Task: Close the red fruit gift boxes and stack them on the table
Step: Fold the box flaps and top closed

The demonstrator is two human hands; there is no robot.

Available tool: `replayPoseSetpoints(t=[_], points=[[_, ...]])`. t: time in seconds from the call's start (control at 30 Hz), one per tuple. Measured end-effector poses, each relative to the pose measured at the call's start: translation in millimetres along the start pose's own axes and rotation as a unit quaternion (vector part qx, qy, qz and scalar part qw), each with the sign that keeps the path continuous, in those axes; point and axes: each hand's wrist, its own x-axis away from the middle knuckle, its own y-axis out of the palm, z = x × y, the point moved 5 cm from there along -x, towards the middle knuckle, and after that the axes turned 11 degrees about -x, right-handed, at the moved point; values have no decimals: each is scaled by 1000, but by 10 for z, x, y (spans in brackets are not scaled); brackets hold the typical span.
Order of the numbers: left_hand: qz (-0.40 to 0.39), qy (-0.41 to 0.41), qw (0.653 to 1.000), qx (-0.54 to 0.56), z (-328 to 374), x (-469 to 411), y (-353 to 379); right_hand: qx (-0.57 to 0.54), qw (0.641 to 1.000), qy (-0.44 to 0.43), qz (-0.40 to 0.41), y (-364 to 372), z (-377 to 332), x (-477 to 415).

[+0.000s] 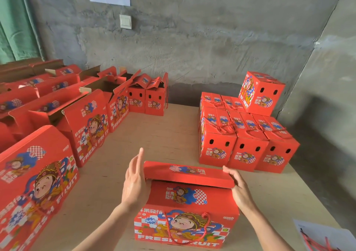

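The near red box (185, 212) sits on the table (163, 135), its top flap (188, 173) half down. The left hand (134, 181) holds flat, together fingers beside it. The right hand (238, 187) curls over its end. Shut boxes (248, 135) are stacked far right, and open boxes (86, 100) wait on the left.

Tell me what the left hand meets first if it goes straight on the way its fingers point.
Only bare plywood table lies ahead of the left hand; first in line is probably the pair of open red cardboard gift boxes at the grey wall, though depth is unclear.
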Motion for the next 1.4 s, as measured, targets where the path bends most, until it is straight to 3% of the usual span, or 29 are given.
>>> replayPoseSetpoints(t=[0.1,0.23,0.37,0.53,0.7,1.4], points=[[-26,81,994,-71,32,-16,62,4,1000,-8,-17,-88,-17,-13],[-41,90,994,-55,28,-23,113,54,996,1,-70,-76,-172,-65],[-51,82,992,-85,28,-32,102,248,949,0,-195,97,-150,-69],[-148,124,930,-312,125,-312,221,296,934,-25,-198,82,-97,-42],[-267,166,898,-309,205,-550,313,314,929,-45,-193,87,-101,-57],[-289,226,859,-356,223,-587,329,345,914,-49,-205,80,-113,-97]])
